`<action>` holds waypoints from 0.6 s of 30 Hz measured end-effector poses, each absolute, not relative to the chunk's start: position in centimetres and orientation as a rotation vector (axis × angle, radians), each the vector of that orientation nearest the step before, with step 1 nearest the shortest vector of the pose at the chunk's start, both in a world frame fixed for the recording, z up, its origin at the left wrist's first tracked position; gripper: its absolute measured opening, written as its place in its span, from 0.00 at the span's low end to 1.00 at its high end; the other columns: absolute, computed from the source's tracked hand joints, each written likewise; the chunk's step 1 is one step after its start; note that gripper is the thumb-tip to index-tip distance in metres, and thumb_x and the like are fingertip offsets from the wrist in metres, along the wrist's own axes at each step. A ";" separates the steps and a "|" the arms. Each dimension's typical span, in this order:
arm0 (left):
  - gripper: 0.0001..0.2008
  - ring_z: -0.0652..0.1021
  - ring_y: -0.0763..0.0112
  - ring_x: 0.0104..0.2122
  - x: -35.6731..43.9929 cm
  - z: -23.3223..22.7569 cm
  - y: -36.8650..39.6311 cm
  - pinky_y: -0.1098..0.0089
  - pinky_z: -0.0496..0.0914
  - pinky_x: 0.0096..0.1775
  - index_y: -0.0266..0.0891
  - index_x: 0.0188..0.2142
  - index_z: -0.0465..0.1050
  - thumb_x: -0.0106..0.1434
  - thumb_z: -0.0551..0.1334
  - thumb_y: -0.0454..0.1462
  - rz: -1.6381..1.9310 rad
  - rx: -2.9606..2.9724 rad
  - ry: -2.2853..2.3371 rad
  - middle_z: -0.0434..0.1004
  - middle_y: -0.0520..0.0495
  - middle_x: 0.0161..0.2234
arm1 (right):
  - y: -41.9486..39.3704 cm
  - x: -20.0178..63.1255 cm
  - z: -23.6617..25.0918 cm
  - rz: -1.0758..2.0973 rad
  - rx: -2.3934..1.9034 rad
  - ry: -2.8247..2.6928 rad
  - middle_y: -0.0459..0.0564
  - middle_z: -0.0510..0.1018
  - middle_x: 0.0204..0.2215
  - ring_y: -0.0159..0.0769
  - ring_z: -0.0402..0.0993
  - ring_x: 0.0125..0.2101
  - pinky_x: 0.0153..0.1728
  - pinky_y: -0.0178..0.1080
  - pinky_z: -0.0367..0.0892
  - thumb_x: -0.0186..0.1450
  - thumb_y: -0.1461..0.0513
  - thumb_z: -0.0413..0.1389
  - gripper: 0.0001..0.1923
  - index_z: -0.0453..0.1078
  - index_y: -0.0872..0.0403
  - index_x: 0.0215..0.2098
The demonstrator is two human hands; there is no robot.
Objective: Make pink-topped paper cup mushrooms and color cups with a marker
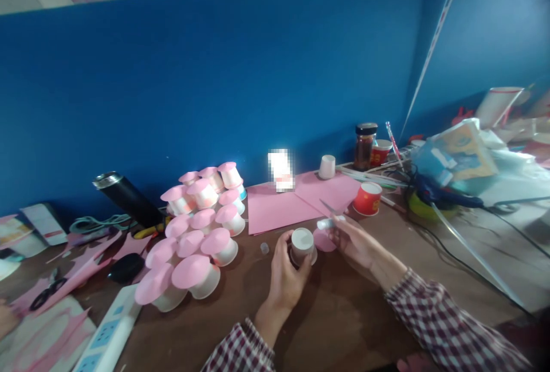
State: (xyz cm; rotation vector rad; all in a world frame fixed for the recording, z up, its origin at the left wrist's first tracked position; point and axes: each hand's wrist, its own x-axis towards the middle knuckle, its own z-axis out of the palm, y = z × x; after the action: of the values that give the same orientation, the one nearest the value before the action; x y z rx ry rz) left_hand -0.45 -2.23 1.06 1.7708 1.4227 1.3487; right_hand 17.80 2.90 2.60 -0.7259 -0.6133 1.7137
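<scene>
My left hand (286, 280) is wrapped round a small paper cup (302, 240) turned upside down, its pale round bottom facing up. Beside it, my right hand (354, 243) grips a white glue stick (325, 223) that points left toward the cup. A pink paper disc (324, 241) shows between the cup and my right hand; whether my fingers touch it I cannot tell. A pointed grey blade (329, 207) lies just beyond the right hand. Left of the cup is a small clear cap (264, 248) on the brown table (330, 320).
Several cups topped with pink discs (204, 243) stand to the left. Behind are pink sheets (279, 210), a white cup (327, 167), a red cup (368, 199) and a jar (365, 145). Scissors (48, 290), a power strip (109, 329) and another person's hand (6, 317) are far left.
</scene>
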 end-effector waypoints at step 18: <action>0.09 0.73 0.60 0.42 -6.7 1.3 -0.7 0.56 0.68 0.46 0.37 0.41 0.70 0.61 0.55 0.34 1.143 2.046 1.961 0.72 0.40 0.39 | 0.1 19.1 1.4 1.729 -0.726 -0.580 0.43 0.79 0.34 0.26 0.76 0.31 0.34 0.27 0.73 0.51 0.65 0.66 0.14 0.72 0.51 0.35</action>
State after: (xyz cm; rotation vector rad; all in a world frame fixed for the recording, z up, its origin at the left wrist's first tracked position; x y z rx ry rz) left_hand -6.67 -0.71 1.26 2.0459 1.9608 1.1430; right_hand 19.06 0.12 1.38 -0.7257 -0.5796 1.7288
